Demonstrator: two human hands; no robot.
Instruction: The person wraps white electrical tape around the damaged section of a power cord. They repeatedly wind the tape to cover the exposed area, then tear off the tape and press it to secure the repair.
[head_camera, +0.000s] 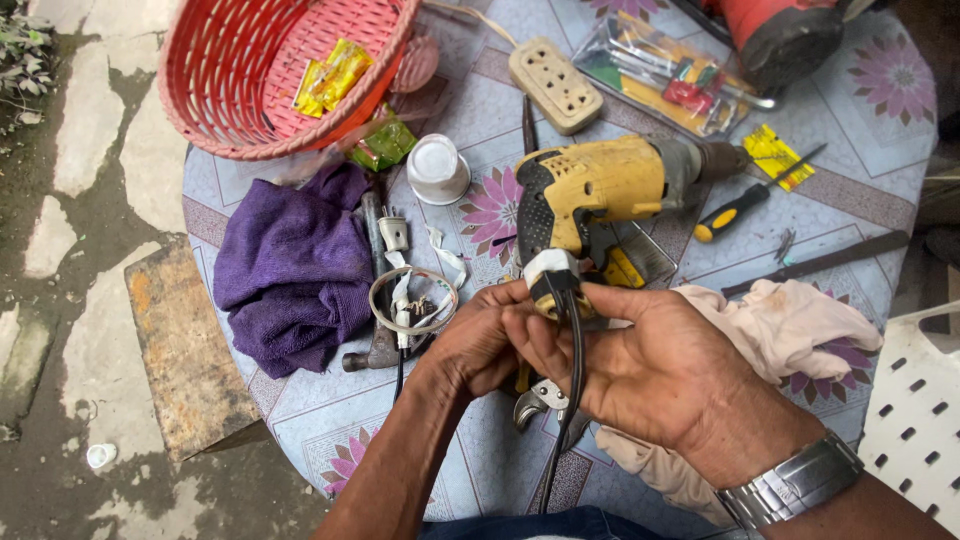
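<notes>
Hands (560, 350) over floral-clothed round table (880, 130); cracked stone paving (70, 180) beside.

Two hands work here, the left hand (480, 345) and the right hand (655, 370), both closed on one black power cord (574, 370). On the table (860, 190) lie one yellow power drill (600, 185), one red plastic basket (280, 70), one beige socket strip (555, 85), one purple towel (290, 265), one pale cloth (790, 320), one yellow-handled screwdriver (730, 213), one white cup (437, 168) and one pair of pliers (540, 400).
</notes>
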